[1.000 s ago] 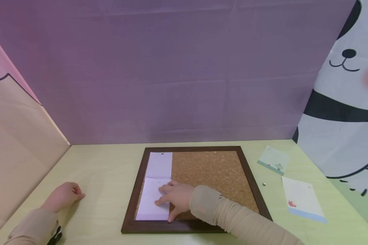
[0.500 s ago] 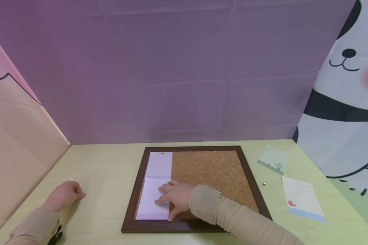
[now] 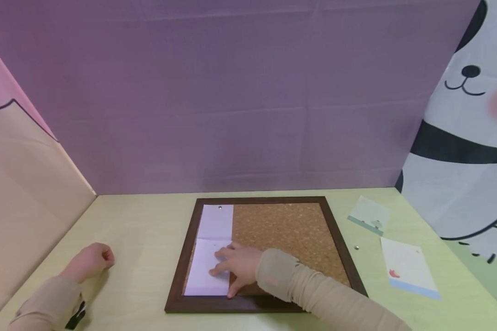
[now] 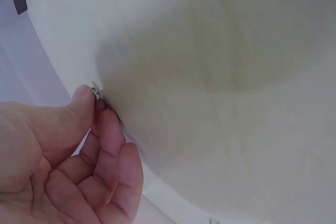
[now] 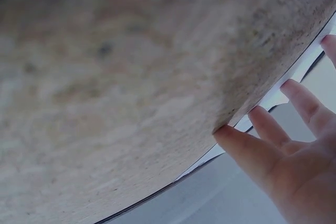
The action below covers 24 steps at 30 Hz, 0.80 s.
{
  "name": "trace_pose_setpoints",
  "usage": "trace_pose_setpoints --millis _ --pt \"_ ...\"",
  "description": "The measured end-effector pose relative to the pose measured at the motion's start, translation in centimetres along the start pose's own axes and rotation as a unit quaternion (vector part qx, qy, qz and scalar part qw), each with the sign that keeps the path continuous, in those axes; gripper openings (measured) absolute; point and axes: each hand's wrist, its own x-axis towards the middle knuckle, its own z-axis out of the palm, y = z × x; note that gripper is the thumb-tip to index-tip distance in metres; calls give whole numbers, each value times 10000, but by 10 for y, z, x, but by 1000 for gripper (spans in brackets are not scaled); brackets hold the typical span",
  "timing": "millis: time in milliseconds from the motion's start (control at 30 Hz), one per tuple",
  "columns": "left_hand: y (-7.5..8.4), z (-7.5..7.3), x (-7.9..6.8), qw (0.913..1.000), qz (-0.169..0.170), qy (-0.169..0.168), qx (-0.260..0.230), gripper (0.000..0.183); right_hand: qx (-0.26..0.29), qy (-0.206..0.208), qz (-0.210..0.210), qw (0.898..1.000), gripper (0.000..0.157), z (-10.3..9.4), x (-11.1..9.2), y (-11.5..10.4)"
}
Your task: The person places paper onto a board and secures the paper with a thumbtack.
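My right hand (image 3: 238,266) lies with spread fingers across a pale lilac sheet of paper (image 3: 200,273) at the lower left of the cork board (image 3: 281,225). Its fingertips (image 5: 257,111) touch the sheet, seen edge-on in the right wrist view. Above it is another lilac sheet (image 3: 221,225), with a silver thumbtack (image 3: 220,207) near its top. To the left of the board, my left hand (image 3: 90,262) is low over the table. Between thumb and index finger it pinches a small shiny metal piece, which looks like a thumbtack (image 4: 96,93), mostly covered by the fingertips.
A dark wooden frame (image 3: 261,200) borders the board. On the table (image 3: 149,230) to the right lie a green-edged note sheet (image 3: 368,214), a blue-edged note sheet (image 3: 410,264) and a loose silver thumbtack (image 3: 356,248). A purple cloth (image 3: 248,105) hangs behind the table.
My left hand has turned slightly and risen a little in the head view, still pinching the small metal piece. The right hand and the sheets keep their places on the board.
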Motion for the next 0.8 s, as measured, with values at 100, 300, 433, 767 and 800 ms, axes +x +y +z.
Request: trace_pose_setpoints --millis 100,300,433,767,800 --pt "2 -1 -1 10000 -23 0 -63 9 -16 -3 -14 10000 64 -1 0 0" --pt "3 -4 -3 9998 -117 67 -163 9 -14 8 -2 10000 64 -1 -1 0" --pt "4 -7 -3 9997 -105 141 -176 6 -12 -4 13 10000 64 -1 -1 -1" --pt "10 -9 -4 9988 236 431 35 8 -231 -297 34 9993 66 3 5 -4" --pt "12 -9 -4 9987 248 454 36 8 -289 -300 4 9991 66 3 5 -4"
